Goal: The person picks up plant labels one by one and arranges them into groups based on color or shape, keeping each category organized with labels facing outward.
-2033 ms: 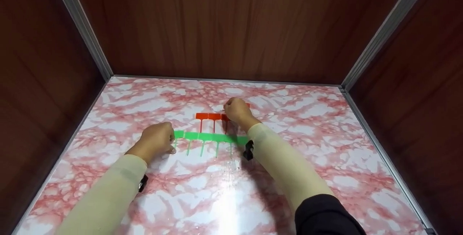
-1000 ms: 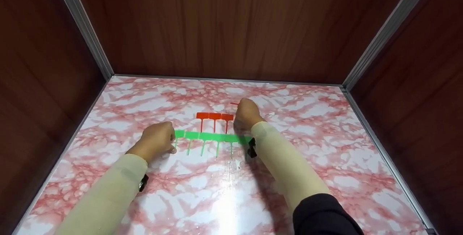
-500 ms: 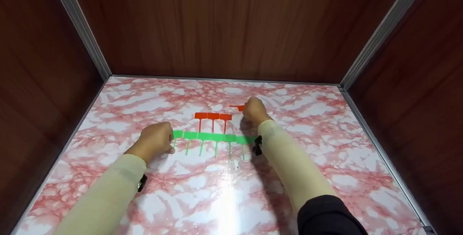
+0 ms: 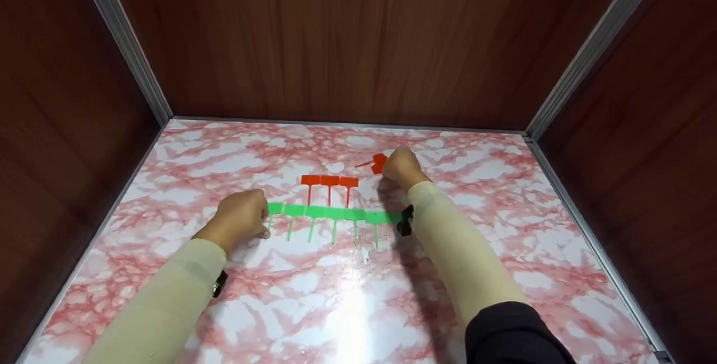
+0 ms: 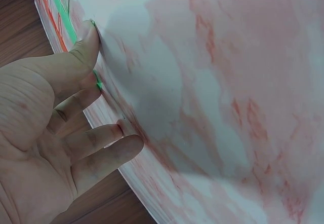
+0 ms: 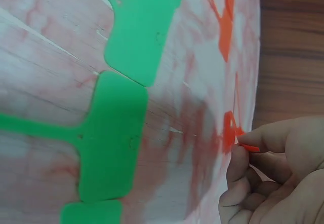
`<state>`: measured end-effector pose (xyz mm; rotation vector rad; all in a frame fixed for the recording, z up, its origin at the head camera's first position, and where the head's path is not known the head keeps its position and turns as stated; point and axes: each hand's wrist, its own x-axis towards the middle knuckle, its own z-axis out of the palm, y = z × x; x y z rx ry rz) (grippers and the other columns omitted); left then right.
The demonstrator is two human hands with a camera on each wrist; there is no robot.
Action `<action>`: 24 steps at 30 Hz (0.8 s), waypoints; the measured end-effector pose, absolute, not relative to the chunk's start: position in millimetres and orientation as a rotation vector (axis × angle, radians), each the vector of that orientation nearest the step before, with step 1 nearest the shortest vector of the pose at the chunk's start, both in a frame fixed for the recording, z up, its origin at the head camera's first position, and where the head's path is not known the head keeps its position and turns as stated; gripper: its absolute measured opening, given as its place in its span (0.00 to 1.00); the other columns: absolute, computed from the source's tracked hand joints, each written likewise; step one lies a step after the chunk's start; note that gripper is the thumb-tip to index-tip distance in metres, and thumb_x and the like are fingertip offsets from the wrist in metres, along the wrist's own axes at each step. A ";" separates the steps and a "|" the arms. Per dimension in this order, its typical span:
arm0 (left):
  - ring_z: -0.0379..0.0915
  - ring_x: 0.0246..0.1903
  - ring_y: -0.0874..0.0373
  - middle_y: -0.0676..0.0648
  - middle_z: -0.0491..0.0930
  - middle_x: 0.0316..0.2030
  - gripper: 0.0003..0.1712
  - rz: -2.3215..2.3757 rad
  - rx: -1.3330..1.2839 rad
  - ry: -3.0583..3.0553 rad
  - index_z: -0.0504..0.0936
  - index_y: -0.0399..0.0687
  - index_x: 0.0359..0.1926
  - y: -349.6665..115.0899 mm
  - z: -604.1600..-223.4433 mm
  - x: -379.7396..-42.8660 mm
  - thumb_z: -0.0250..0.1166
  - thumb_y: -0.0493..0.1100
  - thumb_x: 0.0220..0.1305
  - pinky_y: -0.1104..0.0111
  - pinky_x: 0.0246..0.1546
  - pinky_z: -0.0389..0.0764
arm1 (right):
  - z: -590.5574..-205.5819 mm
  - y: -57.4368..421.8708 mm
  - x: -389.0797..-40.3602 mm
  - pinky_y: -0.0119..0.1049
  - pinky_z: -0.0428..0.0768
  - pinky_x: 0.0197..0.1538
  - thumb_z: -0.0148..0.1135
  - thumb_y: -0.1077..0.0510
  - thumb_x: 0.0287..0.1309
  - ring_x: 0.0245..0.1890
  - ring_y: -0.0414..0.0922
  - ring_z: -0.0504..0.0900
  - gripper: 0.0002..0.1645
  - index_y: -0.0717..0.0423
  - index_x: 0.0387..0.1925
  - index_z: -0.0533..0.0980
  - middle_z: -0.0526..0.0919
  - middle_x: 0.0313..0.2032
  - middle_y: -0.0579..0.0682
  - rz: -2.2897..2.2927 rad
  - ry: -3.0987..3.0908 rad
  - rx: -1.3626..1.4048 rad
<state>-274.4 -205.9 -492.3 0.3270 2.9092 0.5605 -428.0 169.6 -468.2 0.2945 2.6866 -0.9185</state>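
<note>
My left hand [image 4: 238,215] rests at the left end of a row of green T-shaped plant labels [image 4: 327,212]. In the left wrist view its thumb and forefinger stand apart, with bits of a green label [image 5: 98,80] showing at their tips; the other fingers are loosely bent. My right hand [image 4: 403,165] is behind the right part of the row. Its thumb and forefinger pinch a red plant label [image 6: 248,147], seen edge-on in the right wrist view. Another red label [image 6: 229,133] shows right at the fingertips, its head fanned out from the first.
Three red labels [image 4: 329,180] lie side by side behind the green row, stems toward me. The marbled pink and white tabletop [image 4: 302,308] reaches a wooden back panel [image 4: 347,45] and side panels with metal edging. Light glares on the table in front.
My right hand has shifted right from beside the red row, uncovering its third label and more green ones. The red labels at its fingertips have spread apart. My left hand has stayed put.
</note>
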 end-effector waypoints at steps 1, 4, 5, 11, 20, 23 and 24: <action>0.87 0.43 0.49 0.46 0.93 0.44 0.19 0.566 0.325 2.903 0.93 0.41 0.43 -206.0 -492.2 -274.0 0.91 0.42 0.55 0.45 0.52 0.90 | -465.4 170.9 -428.1 0.35 0.80 0.41 0.65 0.67 0.66 0.39 0.48 0.78 0.12 0.63 0.46 0.90 0.82 0.38 0.51 -0.898 2.675 0.292; 0.90 0.48 0.44 0.44 0.93 0.46 0.21 0.582 0.318 2.893 0.92 0.40 0.46 -205.5 -491.5 -273.1 0.91 0.41 0.56 0.43 0.56 0.90 | -457.4 174.1 -428.0 0.35 0.78 0.41 0.68 0.64 0.68 0.40 0.48 0.78 0.13 0.64 0.51 0.90 0.82 0.39 0.50 -0.855 2.627 0.302; 0.90 0.49 0.43 0.44 0.93 0.47 0.21 0.585 0.321 2.892 0.92 0.39 0.47 -205.6 -491.1 -272.7 0.91 0.41 0.56 0.42 0.57 0.90 | -455.2 174.8 -428.1 0.35 0.79 0.43 0.69 0.63 0.69 0.41 0.48 0.79 0.13 0.64 0.52 0.90 0.83 0.40 0.50 -0.856 2.603 0.318; 0.89 0.45 0.47 0.45 0.93 0.43 0.20 0.591 0.330 2.913 0.92 0.40 0.45 -205.2 -489.1 -270.1 0.91 0.41 0.55 0.43 0.53 0.90 | -458.0 179.7 -433.5 0.37 0.87 0.53 0.73 0.60 0.74 0.45 0.49 0.87 0.14 0.61 0.56 0.89 0.91 0.48 0.54 -0.957 2.486 0.426; 0.71 0.32 0.55 0.53 0.85 0.29 0.15 0.611 0.327 2.892 0.91 0.45 0.31 -206.7 -491.4 -272.5 0.91 0.40 0.54 0.55 0.39 0.79 | -467.8 183.6 -424.1 0.37 0.82 0.44 0.80 0.50 0.69 0.34 0.47 0.80 0.12 0.56 0.42 0.93 0.83 0.30 0.49 -1.036 2.398 0.462; 0.81 0.36 0.54 0.49 0.91 0.35 0.15 0.596 0.327 2.889 0.93 0.43 0.36 -208.0 -493.4 -275.1 0.92 0.40 0.54 0.50 0.44 0.87 | -463.6 179.3 -416.5 0.38 0.82 0.47 0.80 0.49 0.70 0.38 0.49 0.81 0.13 0.55 0.44 0.94 0.83 0.33 0.49 -1.067 2.345 0.502; 0.83 0.37 0.53 0.48 0.92 0.37 0.15 0.591 0.324 2.887 0.93 0.43 0.37 -208.0 -493.7 -275.5 0.92 0.41 0.54 0.49 0.45 0.88 | -461.8 177.8 -413.9 0.38 0.82 0.48 0.80 0.49 0.71 0.39 0.49 0.81 0.13 0.55 0.46 0.94 0.84 0.34 0.49 -1.080 2.319 0.513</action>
